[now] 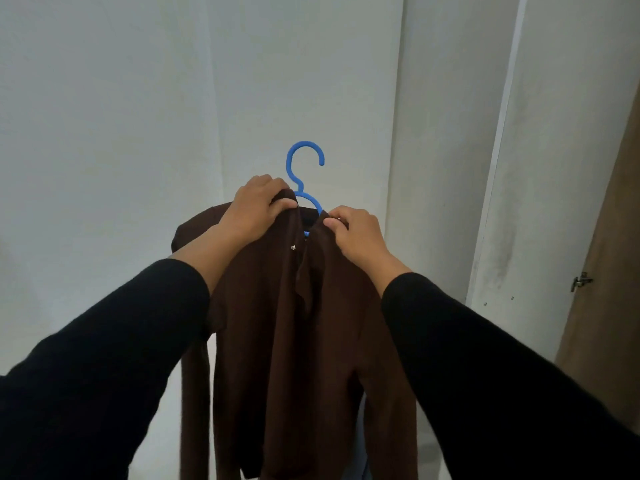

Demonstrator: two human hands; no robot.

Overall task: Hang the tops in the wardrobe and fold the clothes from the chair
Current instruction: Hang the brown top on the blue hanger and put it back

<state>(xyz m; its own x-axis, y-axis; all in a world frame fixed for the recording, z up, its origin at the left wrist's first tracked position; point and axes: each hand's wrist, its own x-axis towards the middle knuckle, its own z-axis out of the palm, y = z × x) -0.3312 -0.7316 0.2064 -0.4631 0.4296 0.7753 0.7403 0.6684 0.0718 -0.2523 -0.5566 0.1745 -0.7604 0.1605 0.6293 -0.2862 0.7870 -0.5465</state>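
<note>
A dark brown buttoned top (298,341) hangs in front of me on a blue plastic hanger (304,161), whose hook stands free above the collar. My left hand (256,206) grips the left side of the collar and my right hand (356,233) pinches the right side. Most of the hanger's body is hidden under the fabric. The top's sleeves and hem droop down out of the frame's bottom. Both my arms wear black sleeves.
White wardrobe panels (138,116) fill the view behind the top. A white side panel (540,168) stands at the right, with a brown door (609,289) and a metal hinge (581,281) beside it. No rail is in view.
</note>
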